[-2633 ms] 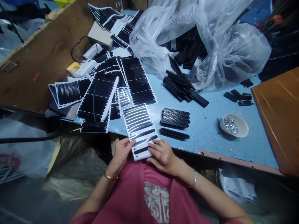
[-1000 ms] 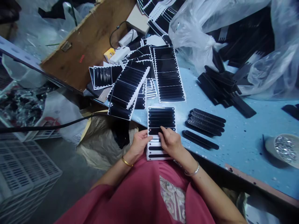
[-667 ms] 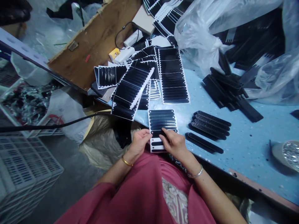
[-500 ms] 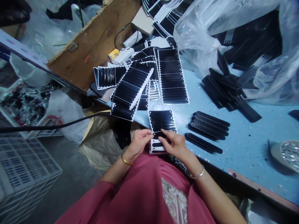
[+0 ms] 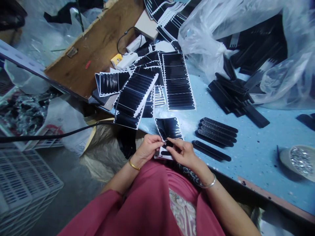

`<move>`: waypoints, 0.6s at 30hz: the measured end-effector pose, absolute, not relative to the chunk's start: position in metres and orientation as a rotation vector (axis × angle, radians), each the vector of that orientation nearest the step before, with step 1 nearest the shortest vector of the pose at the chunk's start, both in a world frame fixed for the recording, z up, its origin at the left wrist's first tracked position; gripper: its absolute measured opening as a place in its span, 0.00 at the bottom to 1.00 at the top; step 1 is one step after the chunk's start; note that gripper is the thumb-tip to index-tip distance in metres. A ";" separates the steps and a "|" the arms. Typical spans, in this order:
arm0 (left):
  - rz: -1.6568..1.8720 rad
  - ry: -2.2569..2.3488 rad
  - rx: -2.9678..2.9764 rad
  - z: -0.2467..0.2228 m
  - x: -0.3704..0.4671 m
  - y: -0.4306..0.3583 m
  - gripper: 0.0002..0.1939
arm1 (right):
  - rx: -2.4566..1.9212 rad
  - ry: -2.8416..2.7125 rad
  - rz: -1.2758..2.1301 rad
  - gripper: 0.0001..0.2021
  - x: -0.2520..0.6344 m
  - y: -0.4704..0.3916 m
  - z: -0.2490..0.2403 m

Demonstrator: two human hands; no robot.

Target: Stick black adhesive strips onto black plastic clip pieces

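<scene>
A small sheet of black strip stickers point(image 5: 169, 126) lies at the table's front edge, with white backing showing near its lower end. My left hand point(image 5: 150, 146) pinches at the sheet's left side, thumb and index finger together; whatever is between the fingertips is too small to make out. On the sheet's right side rests my right hand point(image 5: 182, 151), its thumb and index finger apart over the black strips. Just right of the hands lie several black perforated strips point(image 5: 216, 131) in a row and a plain black bar point(image 5: 211, 150).
More sticker sheets point(image 5: 178, 82) are piled behind the hands beside a wooden board point(image 5: 93, 49). A plastic bag point(image 5: 201, 42) and loose black parts point(image 5: 236, 95) occupy the back right. A bowl of shiny pieces point(image 5: 285, 157) stands right; a cable point(image 5: 61, 135) crosses left.
The small sheet is now bent and tilted near my fingers, and my left fingertips have moved slightly right over it. The whole view has shifted a little.
</scene>
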State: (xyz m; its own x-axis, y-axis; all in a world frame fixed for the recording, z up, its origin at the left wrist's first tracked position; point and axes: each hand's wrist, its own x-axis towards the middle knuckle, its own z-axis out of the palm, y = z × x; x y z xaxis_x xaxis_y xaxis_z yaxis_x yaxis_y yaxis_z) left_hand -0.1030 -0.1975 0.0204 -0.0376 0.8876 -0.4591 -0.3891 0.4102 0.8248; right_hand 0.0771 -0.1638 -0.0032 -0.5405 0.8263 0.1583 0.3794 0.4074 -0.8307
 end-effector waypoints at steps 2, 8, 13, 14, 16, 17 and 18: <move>1.097 1.244 0.620 0.021 -0.101 -0.197 0.09 | -1.025 -2.101 1.044 0.20 0.077 -0.163 -0.005; 1.075 1.395 0.867 0.024 -0.100 -0.200 0.07 | -1.093 -1.925 0.917 0.15 0.070 -0.164 -0.012; 1.105 1.327 0.742 0.021 -0.096 -0.203 0.09 | -0.993 -1.909 0.906 0.21 0.065 -0.168 -0.007; 1.114 1.312 0.705 0.021 -0.095 -0.203 0.10 | -0.992 -1.898 0.925 0.21 0.065 -0.169 -0.006; 1.124 1.283 0.640 0.020 -0.093 -0.203 0.11 | -1.005 -1.869 0.963 0.16 0.064 -0.170 -0.002; 1.125 1.272 0.626 0.020 -0.093 -0.203 0.12 | -1.008 -1.857 0.979 0.13 0.064 -0.170 -0.001; 1.121 1.267 0.627 0.020 -0.092 -0.202 0.12 | -1.009 -1.845 0.991 0.11 0.063 -0.170 0.000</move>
